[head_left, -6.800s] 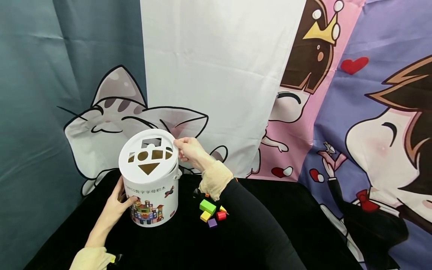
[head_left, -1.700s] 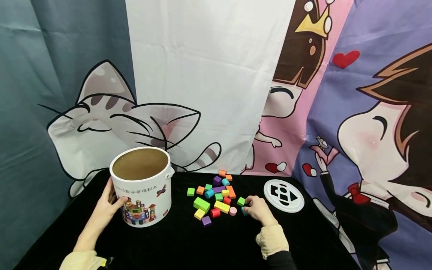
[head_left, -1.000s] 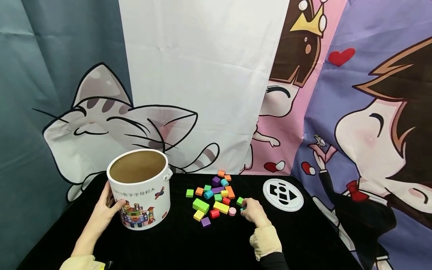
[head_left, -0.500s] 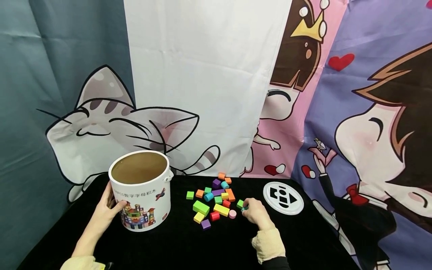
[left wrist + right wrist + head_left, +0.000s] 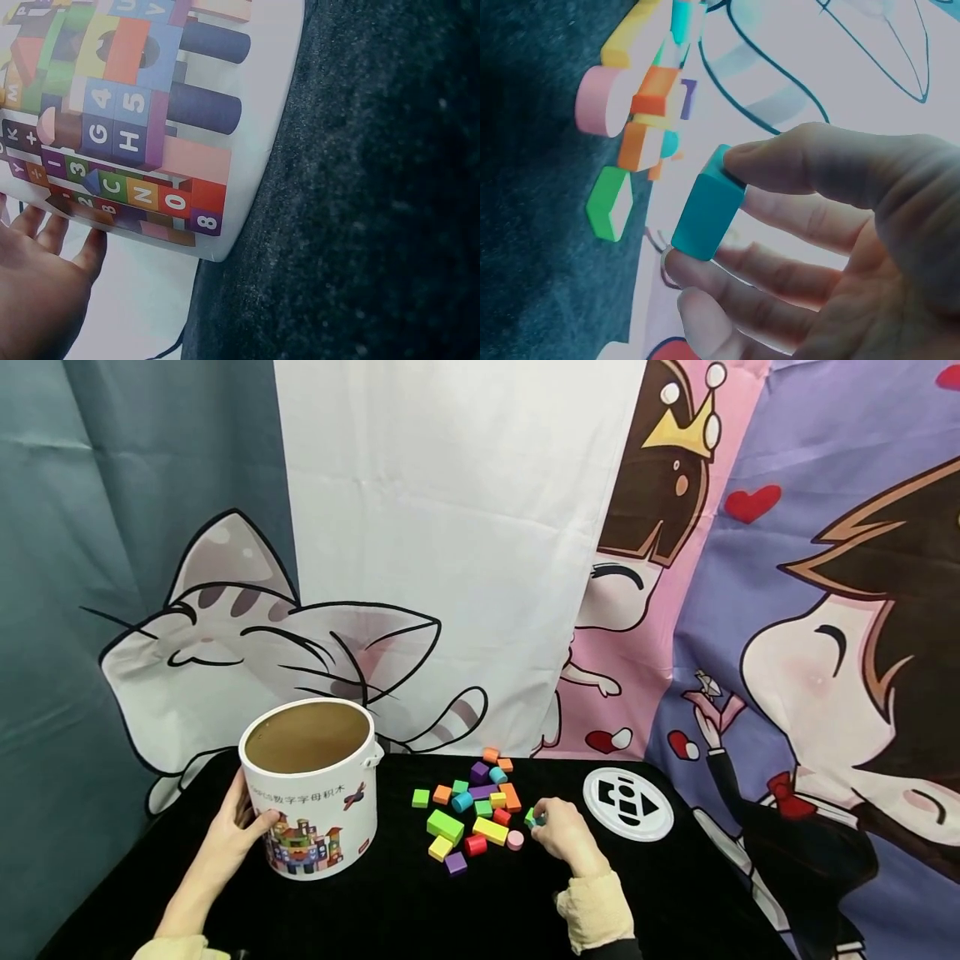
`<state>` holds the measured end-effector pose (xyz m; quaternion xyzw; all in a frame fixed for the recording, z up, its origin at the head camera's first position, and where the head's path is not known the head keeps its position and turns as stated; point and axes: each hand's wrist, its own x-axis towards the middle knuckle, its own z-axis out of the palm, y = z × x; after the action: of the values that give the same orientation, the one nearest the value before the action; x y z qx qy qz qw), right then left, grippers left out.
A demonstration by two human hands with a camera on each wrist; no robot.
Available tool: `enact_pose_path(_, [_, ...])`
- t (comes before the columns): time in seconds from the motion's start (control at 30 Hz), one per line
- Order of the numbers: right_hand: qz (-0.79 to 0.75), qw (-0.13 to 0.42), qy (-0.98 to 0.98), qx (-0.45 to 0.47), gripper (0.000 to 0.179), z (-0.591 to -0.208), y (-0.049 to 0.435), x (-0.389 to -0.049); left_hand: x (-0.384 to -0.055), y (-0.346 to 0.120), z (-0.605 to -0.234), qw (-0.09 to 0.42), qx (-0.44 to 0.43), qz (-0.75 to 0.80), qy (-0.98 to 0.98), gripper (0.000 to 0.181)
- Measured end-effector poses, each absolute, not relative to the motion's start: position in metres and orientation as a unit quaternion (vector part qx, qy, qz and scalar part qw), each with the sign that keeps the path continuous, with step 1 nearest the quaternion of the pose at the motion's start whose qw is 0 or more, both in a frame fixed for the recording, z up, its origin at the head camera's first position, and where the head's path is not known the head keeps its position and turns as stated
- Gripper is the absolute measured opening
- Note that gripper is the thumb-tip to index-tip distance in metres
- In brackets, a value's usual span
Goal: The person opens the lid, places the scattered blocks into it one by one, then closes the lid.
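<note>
A white toy-block bucket [image 5: 309, 822] with a printed block castle stands uncovered on the left. My left hand [image 5: 238, 837] grips its near left side, thumb on the front; the left wrist view shows the fingers [image 5: 46, 229] against the printed wall. In my right hand [image 5: 567, 837], a teal block [image 5: 709, 204] is pinched between thumb and fingers, low over the table. Just beyond it is a green block [image 5: 610, 204], partly hidden by the hand in the head view. Several coloured blocks lie between the hands, among them a yellow block [image 5: 491, 831] and a pink cylinder [image 5: 514, 840].
The white lid [image 5: 628, 804] with shaped holes lies flat to the right of my right hand. A black cloth [image 5: 420, 910] covers the table. A printed curtain [image 5: 465, 543] with cartoon figures hangs directly behind the table's far edge.
The lid, on the bucket in the oldest frame with my right hand at its edge, now lies at right. My right hand has moved to the blocks and holds the teal one.
</note>
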<state>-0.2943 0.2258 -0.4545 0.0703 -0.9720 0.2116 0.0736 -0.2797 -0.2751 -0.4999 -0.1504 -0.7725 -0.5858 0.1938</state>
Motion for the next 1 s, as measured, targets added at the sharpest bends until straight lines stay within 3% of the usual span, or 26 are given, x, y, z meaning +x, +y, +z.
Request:
enact_pose_path(0.53, [0.221, 0.048, -0.966, 0.128, 0.025, -0.443, 0.183, -0.279, -0.272, -0.28, -0.497, 0.197, -0.154, -0.585, -0.771, 0.09])
enact_pose_path(1.0, [0.226, 0.139, -0.942, 0.204, 0.022, -0.398, 0.149, -0.257, -0.277, -0.275, -0.497, 0.187, -0.154, -0.605, -0.759, 0.09])
